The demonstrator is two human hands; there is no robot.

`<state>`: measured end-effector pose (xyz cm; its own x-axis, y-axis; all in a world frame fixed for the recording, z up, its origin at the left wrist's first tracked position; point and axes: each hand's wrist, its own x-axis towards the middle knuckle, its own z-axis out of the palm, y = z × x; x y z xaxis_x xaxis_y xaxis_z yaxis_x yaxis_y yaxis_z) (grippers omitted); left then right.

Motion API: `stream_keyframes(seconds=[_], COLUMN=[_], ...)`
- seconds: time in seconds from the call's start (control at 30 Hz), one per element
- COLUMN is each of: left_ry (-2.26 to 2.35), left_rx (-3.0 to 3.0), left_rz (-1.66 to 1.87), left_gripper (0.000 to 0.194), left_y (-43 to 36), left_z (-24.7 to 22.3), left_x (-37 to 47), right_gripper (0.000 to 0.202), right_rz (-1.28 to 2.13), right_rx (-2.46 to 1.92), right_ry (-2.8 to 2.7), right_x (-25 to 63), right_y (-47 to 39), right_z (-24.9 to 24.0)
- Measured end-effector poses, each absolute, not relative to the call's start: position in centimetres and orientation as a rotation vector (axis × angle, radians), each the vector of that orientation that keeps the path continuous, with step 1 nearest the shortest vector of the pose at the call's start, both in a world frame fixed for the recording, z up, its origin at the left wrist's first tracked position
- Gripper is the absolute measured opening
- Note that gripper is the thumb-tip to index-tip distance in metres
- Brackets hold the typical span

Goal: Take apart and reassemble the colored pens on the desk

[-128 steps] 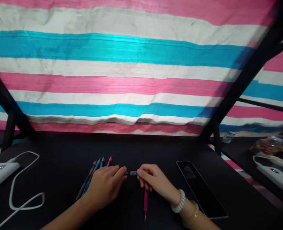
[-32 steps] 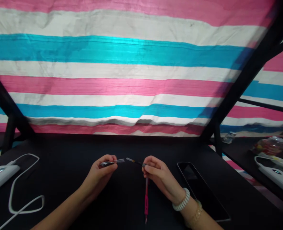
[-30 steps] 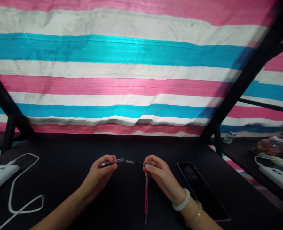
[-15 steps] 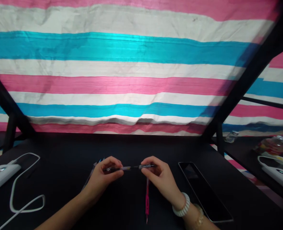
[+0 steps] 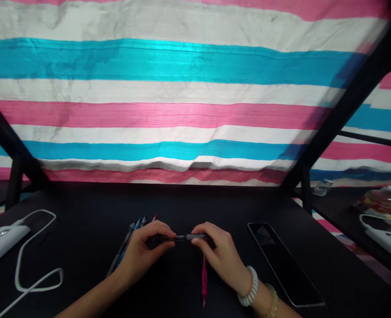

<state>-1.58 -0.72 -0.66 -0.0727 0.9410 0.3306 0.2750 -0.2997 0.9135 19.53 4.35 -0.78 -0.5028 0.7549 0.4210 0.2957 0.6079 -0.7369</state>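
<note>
My left hand point(image 5: 144, 247) pinches the dark, partly see-through barrel of a ballpoint pen point(image 5: 180, 237) between thumb and fingers. On the other side, my right hand point(image 5: 225, 254) grips the same pen by its grey section, so it lies level between the two hands above the black table. Whether its parts are fully joined I cannot tell. Below my right hand lies a pink pen point(image 5: 204, 280), tip towards me. Several pens point(image 5: 124, 247), dark and blue, with one red end showing, lie beside and partly behind my left hand.
A dark-screened phone point(image 5: 284, 265) lies to the right on the black table point(image 5: 92, 201). At left are a white device point(image 5: 5, 243) and its looping white cable point(image 5: 18, 269). Black frame bars point(image 5: 331, 119) and a striped sheet point(image 5: 168, 115) stand behind.
My hands have drawn closer together, and less of the pen shows between them. My left hand has shifted slightly right, uncovering more of the pens beside it.
</note>
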Motion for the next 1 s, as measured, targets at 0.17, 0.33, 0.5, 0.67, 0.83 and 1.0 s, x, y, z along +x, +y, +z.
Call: stream_keyframes(seconds=[0.17, 0.33, 0.5, 0.67, 0.83, 1.0], left_ry=[1.360, 1.409, 1.414, 1.416, 1.388, 1.442], left_rx=[1.638, 1.546, 1.596, 1.575, 1.552, 1.601], left_rz=[1.365, 1.374, 1.329, 1.328, 1.368, 1.332], left_gripper=[0.007, 0.006, 0.006, 0.006, 0.006, 0.005], left_y=[-0.6, -0.6, -0.6, -0.6, -0.4, -0.3], left_z=[-0.9, -0.9, -1.1, -1.2, -1.4, -1.8], left_x=[-1.5, -1.5, -1.6, -1.5, -1.7, -1.8], right_gripper=[0.012, 0.012, 0.014, 0.018, 0.008, 0.005], right_rz=[0.691, 0.684, 0.589, 0.638, 0.577, 0.576], right_rx=[-0.861, -0.818, -0.837, -0.815, -0.808, -0.812], right_ry=[-2.177, -2.199, -2.249, -2.241, -2.292, -2.286], right_x=[19.6, 19.6, 19.7, 19.7, 19.8, 19.8], right_y=[4.2, 4.2, 4.3, 4.1, 4.1, 4.3], right_z=[-1.1, -1.4, -1.0, -1.2, -1.2, -1.1])
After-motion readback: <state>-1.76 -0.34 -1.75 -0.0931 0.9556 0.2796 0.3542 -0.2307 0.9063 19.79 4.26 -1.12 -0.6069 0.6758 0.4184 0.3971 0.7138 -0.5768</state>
